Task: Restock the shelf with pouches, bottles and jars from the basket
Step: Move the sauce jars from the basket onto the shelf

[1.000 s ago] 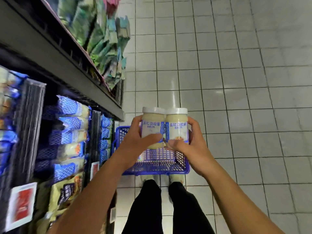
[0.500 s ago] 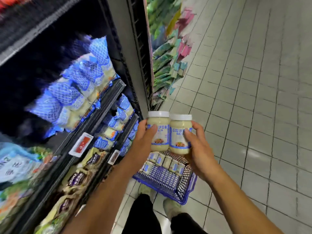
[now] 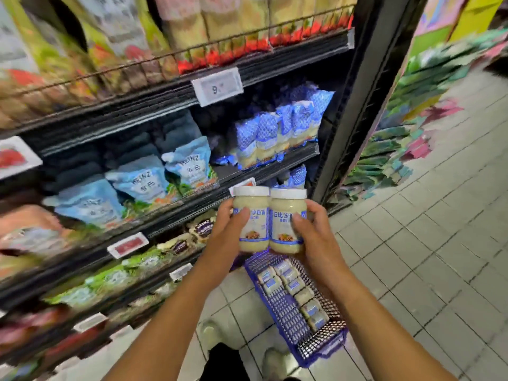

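Jars: my left hand curls its fingers round the left jar, my right hand round the right jar, both upright, touching, blue labels in Chinese script. I hold them before the shelf, above the basket; pouches read HEINZ, a tag 9

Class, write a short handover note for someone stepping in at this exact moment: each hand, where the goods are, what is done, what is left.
Left hand: fingers curled round the left jar, upright.
Right hand: fingers curled round the right jar, upright. The jars touch side by side in front of the shelf.
Basket: on the floor by the feet, with blue-labelled items lying in it.
Done: two jars out of the basket.
Left: shelve both jars, then the rest. Their slot is not clear.
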The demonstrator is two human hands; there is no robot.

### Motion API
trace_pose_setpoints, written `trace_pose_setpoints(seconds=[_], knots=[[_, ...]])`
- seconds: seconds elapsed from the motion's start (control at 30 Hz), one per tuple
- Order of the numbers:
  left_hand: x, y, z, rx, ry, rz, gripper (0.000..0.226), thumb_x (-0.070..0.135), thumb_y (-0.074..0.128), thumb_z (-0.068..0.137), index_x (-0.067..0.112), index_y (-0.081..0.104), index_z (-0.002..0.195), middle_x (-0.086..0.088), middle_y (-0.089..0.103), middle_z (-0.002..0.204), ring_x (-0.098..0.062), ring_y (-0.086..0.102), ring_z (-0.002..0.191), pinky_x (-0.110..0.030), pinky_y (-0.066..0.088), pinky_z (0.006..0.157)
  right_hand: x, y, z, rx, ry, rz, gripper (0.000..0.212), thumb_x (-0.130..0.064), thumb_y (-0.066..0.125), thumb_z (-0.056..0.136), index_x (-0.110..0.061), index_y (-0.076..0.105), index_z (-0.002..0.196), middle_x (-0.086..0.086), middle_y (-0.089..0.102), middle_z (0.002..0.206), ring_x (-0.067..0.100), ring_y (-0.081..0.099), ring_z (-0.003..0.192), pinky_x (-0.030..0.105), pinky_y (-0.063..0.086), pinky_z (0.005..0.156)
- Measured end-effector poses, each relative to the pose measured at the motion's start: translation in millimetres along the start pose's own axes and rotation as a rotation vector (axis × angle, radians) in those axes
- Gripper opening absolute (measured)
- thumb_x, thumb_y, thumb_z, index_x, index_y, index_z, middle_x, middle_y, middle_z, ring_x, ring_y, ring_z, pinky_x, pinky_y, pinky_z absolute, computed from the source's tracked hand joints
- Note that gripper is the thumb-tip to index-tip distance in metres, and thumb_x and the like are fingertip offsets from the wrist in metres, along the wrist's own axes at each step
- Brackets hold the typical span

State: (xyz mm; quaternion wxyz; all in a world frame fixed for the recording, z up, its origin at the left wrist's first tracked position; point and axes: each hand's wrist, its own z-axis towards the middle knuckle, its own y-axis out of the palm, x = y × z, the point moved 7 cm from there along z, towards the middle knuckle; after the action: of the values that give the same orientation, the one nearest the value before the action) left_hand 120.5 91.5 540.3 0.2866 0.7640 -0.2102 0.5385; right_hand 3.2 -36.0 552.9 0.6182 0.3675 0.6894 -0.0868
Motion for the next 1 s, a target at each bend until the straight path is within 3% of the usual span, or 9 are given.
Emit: trace_pose_setpoints(seconds=[0.17,0.27,0.37,0.5,0.6,0.73,0.87,0.93,1.0], knots=[[34.8,-70.1,-57.8,0.154,0.1,-0.017,0.039,0.057,0.059,0.077,0.044,0.057,0.113,0.005,0.075,0.103,-0.014,0.073,0.09,-0.027,0.056,0.062,7.1,84.0,-9.8,-0.219,0.03,-0.035,0.03,-0.033,0.064,0.089,-0.034,0.056,0.118,0.002,0.076,0.101,0.024,0.075,0.089,0.047,0.062,0.068],[52.6,-112.4,-97.7,0.244,0.156,-0.023,0.032,0.053,0.057,0.082,0.048,0.058,0.113,0.003,0.074,0.111,-0.017,0.072,0.101,-0.039,0.057,0.076,13.3,138.2,-23.6,-0.315,0.045,-0.081,0.035,-0.033,0.065,0.088,-0.033,0.053,0.121,0.008,0.075,0.104,0.028,0.074,0.091,0.058,0.06,0.077],[70.1,-158.2,-142.8,0.337,0.216,-0.025,0.041,0.057,0.059,0.077,0.046,0.056,0.117,0.002,0.073,0.112,-0.02,0.071,0.103,-0.045,0.056,0.082,22.4,198.7,-43.6,-0.441,0.043,-0.085,0.04,-0.034,0.061,0.085,-0.032,0.05,0.124,0.005,0.077,0.104,0.027,0.074,0.093,0.048,0.062,0.073],[90.9,-220.2,-210.1,0.462,0.292,-0.021,0.049,0.058,0.06,0.077,0.039,0.055,0.122,0.001,0.073,0.112,-0.02,0.071,0.102,-0.043,0.054,0.081,41.3,278.2,-79.7,-0.587,0.056,-0.081,0.037,-0.034,0.062,0.087,-0.038,0.052,0.122,0.005,0.075,0.111,0.03,0.074,0.098,0.054,0.061,0.077],[103.8,-265.9,-261.6,0.56,0.337,-0.03,0.051,0.053,0.06,0.081,0.035,0.052,0.128,-0.001,0.073,0.116,-0.023,0.07,0.106,-0.048,0.054,0.088,56.2,337.4,-111.7,-0.69,0.075,-0.094,0.037,-0.042,0.066,0.084,-0.045,0.054,0.119,0.003,0.075,0.112,0.028,0.074,0.099,0.047,0.061,0.072],[122.5,-318.0,-328.3,0.664,0.406,-0.012,0.043,0.057,0.059,0.08,0.043,0.057,0.12,0.002,0.075,0.108,-0.017,0.072,0.092,-0.039,0.056,0.072,68.7,412.3,-156.1,-0.81,0.064,-0.083,0.024,-0.035,0.061,0.087,-0.05,0.061,0.106,0.001,0.076,0.11,0.024,0.075,0.094,0.037,0.06,0.064],[142.3,-358.0,-392.4,0.728,0.464,0.05,0.035,0.064,0.055,0.08,0.051,0.057,0.112,0.003,0.074,0.096,-0.02,0.069,0.072,-0.042,0.052,0.059,73.5,477.6,-200.9,-0.919,0.047,-0.087,0.035,-0.037,0.061,0.087,-0.038,0.052,0.121,0.005,0.076,0.107,0.029,0.075,0.089,0.061,0.06,0.068],[150.9,-376.2,-421.4,0.771,0.494,0.074,0.039,0.063,0.053,0.082,0.046,0.055,0.117,0.002,0.074,0.092,-0.018,0.068,0.065,-0.035,0.051,0.052,74.8,504.6,-222.6,-0.955,0.025,-0.122,0.032,-0.042,0.061,0.087,-0.041,0.052,0.118,0.003,0.078,0.098,0.028,0.073,0.077,0.076,0.048,0.072],[159.2,-392.6,-447.5,0.831,0.515,0.076,0.047,0.061,0.055,0.079,0.04,0.053,0.121,0.002,0.073,0.093,-0.017,0.067,0.068,-0.036,0.051,0.055,75.9,529.1,-243.7,-1.0,0.025,-0.131,0.033,-0.048,0.063,0.083,-0.043,0.052,0.114,0.003,0.078,0.088,0.032,0.067,0.071,0.078,0.042,0.071]])
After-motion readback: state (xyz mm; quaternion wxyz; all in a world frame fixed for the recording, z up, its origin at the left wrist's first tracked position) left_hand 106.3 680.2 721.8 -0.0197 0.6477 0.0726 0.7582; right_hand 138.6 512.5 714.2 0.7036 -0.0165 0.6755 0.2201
